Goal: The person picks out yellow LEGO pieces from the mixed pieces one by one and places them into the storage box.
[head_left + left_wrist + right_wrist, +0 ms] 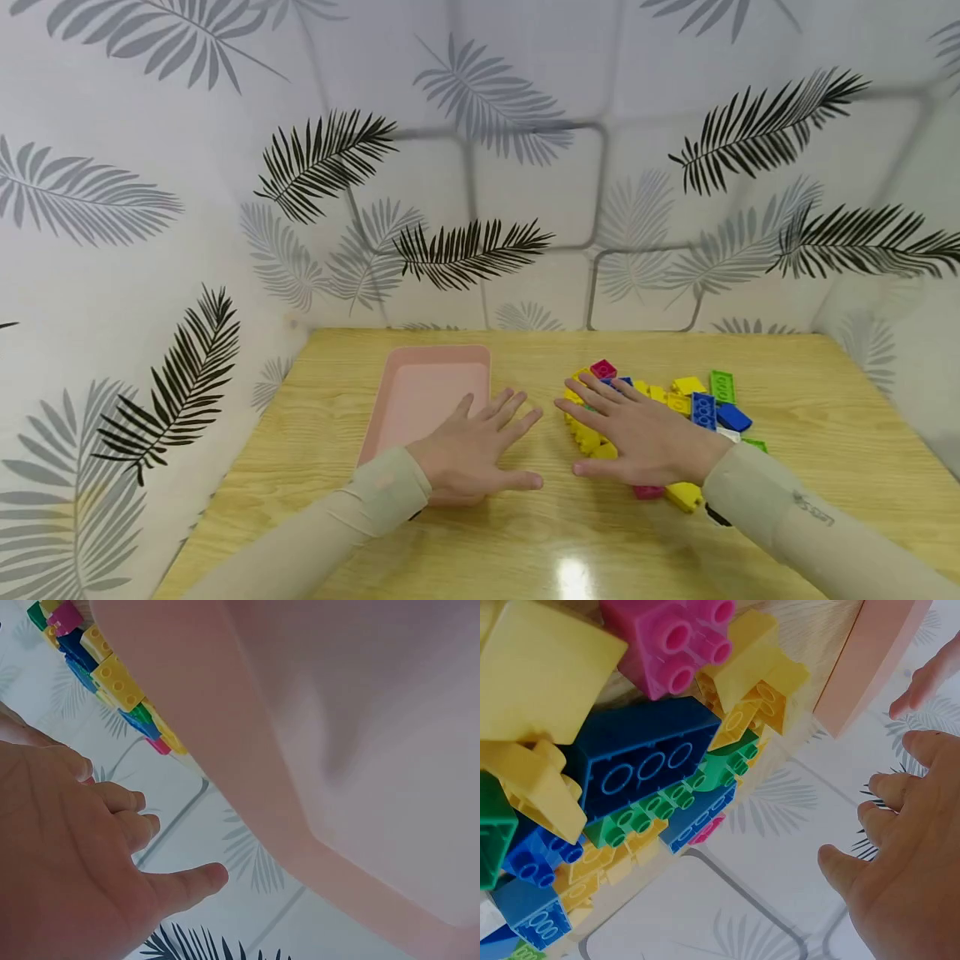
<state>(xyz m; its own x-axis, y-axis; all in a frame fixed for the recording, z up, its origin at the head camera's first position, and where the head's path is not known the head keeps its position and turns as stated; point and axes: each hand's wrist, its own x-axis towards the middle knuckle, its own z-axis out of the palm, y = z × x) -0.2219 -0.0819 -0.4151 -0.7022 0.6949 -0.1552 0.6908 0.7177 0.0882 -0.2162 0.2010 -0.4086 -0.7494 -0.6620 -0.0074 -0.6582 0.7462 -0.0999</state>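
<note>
My left hand (471, 454), fingers spread and straight, hovers over the right side of a pink tray (431, 392); nothing is in its grasp. In the left wrist view the inside of the tray looks bare. My right hand (637, 429) is likewise spread, above a heap of toy building bricks, hiding part of it. Among them are a blue brick (649, 754), a pink brick (667, 645), a green brick (645, 810) and several yellow bricks (588, 433). The right wrist view shows the bricks beside the hand, outside its fingers.
Tray and bricks share a light wooden table (525, 550), the tray left of the heap. A light green brick (722, 387) lies at the heap's back right. Behind the table hangs a pale cloth with a leaf pattern (472, 250), also along the left side.
</note>
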